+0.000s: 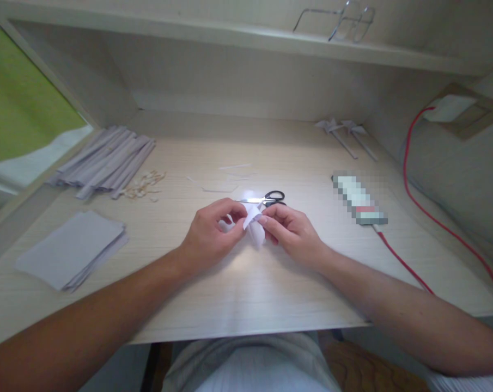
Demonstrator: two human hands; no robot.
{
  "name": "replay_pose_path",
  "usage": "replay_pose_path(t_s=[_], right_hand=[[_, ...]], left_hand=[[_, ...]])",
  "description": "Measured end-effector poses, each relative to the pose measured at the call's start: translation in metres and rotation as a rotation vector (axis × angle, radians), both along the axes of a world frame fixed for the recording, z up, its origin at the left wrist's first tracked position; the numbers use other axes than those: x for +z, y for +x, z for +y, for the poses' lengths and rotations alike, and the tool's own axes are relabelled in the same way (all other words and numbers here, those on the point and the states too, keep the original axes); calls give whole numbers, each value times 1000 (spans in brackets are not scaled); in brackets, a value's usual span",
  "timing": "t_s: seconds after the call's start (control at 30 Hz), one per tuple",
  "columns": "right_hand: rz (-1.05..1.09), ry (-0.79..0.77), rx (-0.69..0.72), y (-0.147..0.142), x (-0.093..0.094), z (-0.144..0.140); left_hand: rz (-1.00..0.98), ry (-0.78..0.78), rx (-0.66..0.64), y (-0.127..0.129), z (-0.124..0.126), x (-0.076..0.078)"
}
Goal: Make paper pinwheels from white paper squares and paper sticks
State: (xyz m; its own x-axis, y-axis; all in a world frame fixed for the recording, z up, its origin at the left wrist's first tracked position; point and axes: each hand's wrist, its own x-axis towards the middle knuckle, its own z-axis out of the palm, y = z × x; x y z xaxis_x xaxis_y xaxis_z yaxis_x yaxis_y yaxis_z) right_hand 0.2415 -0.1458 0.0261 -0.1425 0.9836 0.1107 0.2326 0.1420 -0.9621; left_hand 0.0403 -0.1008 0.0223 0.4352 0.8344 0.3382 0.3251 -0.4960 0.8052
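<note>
Above the middle of the table, a white paper pinwheel point(255, 228) with bent, curling blades is held between both hands. My left hand point(213, 226) pinches its left side with thumb and forefinger. On its right edge, my right hand point(289, 231) is closed with thumb and fingertips; those fingers are partly hidden. Just behind the hands lie scissors point(275, 196) with black handles, their blades pointing left and partly covered by the paper. Several thin paper strips point(221, 190) are scattered beyond my left hand.
At left are a pile of rolled paper sticks point(107, 158), small pale twisted pieces point(144, 185) and a paper stack point(72, 247). Two pinwheels on sticks point(338, 133) lie back right. A phone point(358, 198) trails a red cable point(405, 269). A shelf point(230, 41) overhangs the table's back.
</note>
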Motion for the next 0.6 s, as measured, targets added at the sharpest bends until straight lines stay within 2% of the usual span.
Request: replay_pose_path(t_s=[0.33,0.6], right_hand=[[29,12,5,0,0,-3],[-32,38,14,2,2,-2]], left_hand=[[4,48,-46,-1,-1,7],[-2,119,-70,-2,2,5]])
